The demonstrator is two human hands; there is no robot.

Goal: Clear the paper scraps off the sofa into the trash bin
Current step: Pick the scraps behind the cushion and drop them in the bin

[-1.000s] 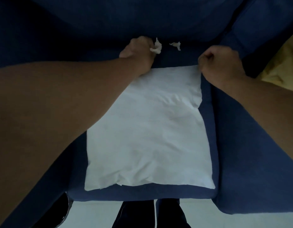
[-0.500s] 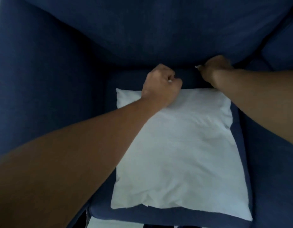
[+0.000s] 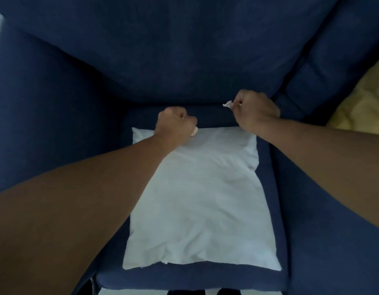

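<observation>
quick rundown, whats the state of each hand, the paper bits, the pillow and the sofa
left hand: closed in a fist on a paper scrap
right hand: closed, pinching a paper scrap
left paper scrap: held, edge peeking out of the fist
right paper scrap: held, sticking out of the fingers
pillow: lying flat on the seat, wrinkled
sofa: no loose scraps visible

The deep navy-blue fabric sofa (image 3: 184,60) is one plain colour, with no pattern on its back, arms or seat. On its seat, the rectangular cloth pillow (image 3: 201,199) is plain white. A small crumpled paper scrap (image 3: 227,104) above the pillow is white too. Right of the sofa, a soft pale-yellow fabric (image 3: 365,99) shows.
</observation>
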